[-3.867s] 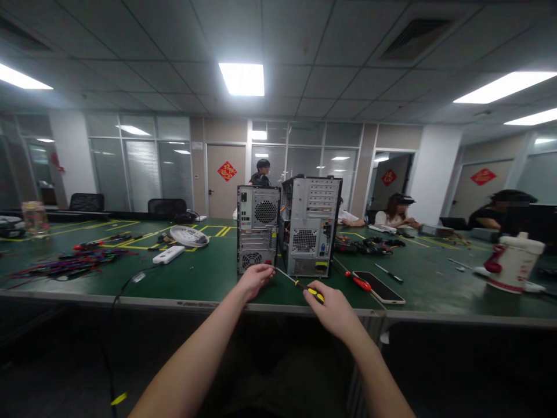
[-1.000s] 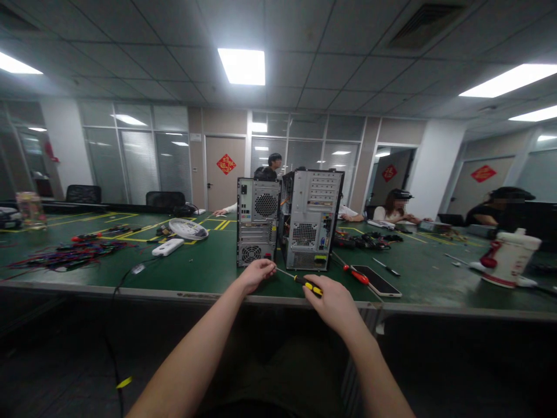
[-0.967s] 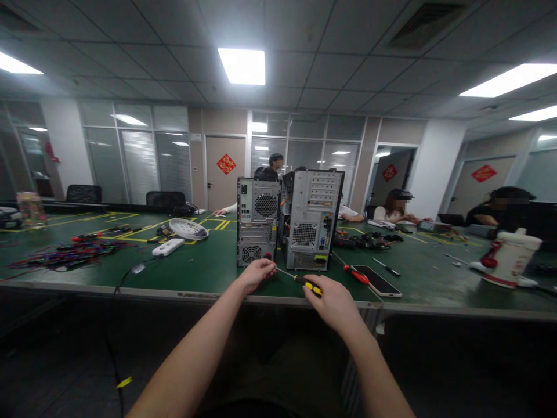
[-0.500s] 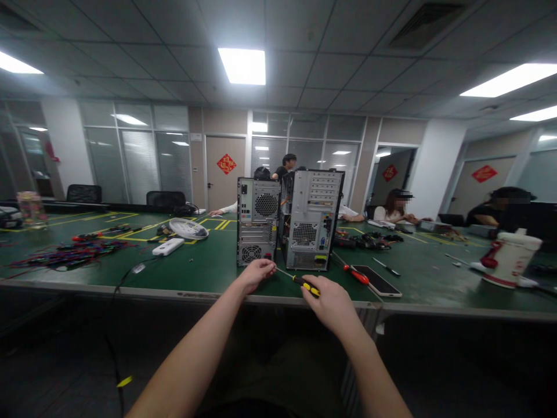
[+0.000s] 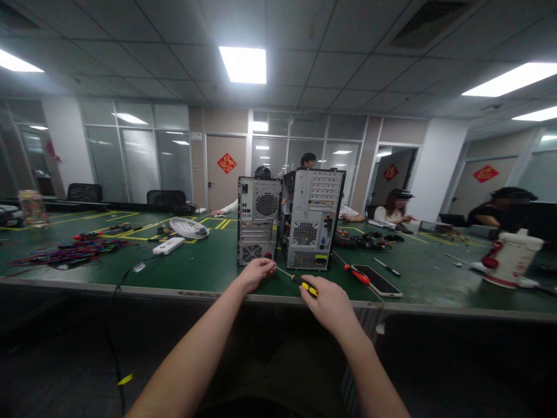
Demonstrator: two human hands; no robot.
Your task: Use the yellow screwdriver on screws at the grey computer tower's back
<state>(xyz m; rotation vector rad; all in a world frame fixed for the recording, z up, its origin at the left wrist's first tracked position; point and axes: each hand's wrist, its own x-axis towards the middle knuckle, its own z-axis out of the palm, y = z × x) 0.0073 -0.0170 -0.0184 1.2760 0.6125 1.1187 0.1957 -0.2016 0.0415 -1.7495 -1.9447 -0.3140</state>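
Two grey computer towers stand back-side toward me on the green table (image 5: 204,273): a smaller left tower (image 5: 257,220) and a taller right tower (image 5: 312,217). My right hand (image 5: 331,302) is closed around the yellow-and-black handle of a screwdriver (image 5: 300,280), whose shaft points left and up to the left tower's lower right corner. My left hand (image 5: 256,271) pinches the shaft's tip there, fingers closed, by a small red part at the tower's base.
A red-handled screwdriver (image 5: 354,274) and a phone (image 5: 378,281) lie right of the towers. A white fan (image 5: 188,228), a white remote (image 5: 167,246), coloured wires (image 5: 69,254) and a black cable (image 5: 126,278) lie left. A white jug (image 5: 513,260) stands far right. Several people sit behind.
My hands and the screwdriver have stayed almost still, the right hand shifting slightly left. A person standing behind the towers has walked to the right.
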